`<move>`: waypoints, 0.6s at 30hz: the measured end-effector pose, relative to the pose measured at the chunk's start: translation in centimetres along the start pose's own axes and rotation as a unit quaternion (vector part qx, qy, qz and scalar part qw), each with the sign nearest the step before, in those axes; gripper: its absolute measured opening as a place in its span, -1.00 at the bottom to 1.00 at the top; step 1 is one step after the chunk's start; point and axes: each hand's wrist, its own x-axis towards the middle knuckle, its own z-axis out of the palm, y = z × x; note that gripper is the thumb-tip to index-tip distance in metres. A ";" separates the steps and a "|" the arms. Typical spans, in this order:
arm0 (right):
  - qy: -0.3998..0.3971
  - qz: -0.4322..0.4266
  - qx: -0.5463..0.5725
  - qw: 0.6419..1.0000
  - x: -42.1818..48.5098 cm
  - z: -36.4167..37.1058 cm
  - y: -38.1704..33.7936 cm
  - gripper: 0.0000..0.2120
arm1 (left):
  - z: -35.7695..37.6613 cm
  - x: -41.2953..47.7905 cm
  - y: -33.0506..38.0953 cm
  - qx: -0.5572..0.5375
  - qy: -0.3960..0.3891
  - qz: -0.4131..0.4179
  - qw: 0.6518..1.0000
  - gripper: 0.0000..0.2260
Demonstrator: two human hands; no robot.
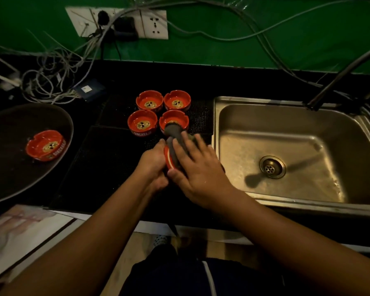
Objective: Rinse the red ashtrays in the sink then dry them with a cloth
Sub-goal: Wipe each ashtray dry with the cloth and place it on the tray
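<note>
Nearest lens: two bare forearms, dark trousers below them. Just left of the sink [233, 124], over the black mat [107, 159]: held ashtray [169, 160], tipped on edge, outside the basin.

Left hand [153, 165]: fingers curled round the ashtray from the side away from the sink, gripping. Right hand [198, 174]: fingers straight and spread, pressing the grey cloth [175, 135] onto the sink-side face, thumb under the lower edge. Free end of the cloth overlapping one more ashtray in view; touching or not, cannot tell.

Four ashtrays [150, 101] upright in a two-by-two block on the mat, left of the sink and beyond the hands. Last ashtray [45, 145] on the round tray [13, 184], well left of the sink. Basin wet, only the drain [272, 166] in it; tap [329, 86] rising from the far right corner, no stream visible.

Judgement: drying step under way, rinse likely done for this piece. Tray piece probably not yet rinsed; not confirmable.

Handling, judged:
- Looks glazed: rigid, dense for its size, slick when wet, likely to chip on steel or stone.
- Take by the wall: fingers outside, thumb over the rim or in a notch. Avoid pinching the wet flat base.
- Cloth limp; bunch it in the palm, wipe bowl first, then the notches.
- Keep work over the mat, not over the sink edge.
</note>
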 end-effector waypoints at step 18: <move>0.107 0.054 0.302 0.946 10.7 4.5 -3.5 -0.89 | -13.1 0.7 5.9 0.004 0.061 0.087 0.994 -0.85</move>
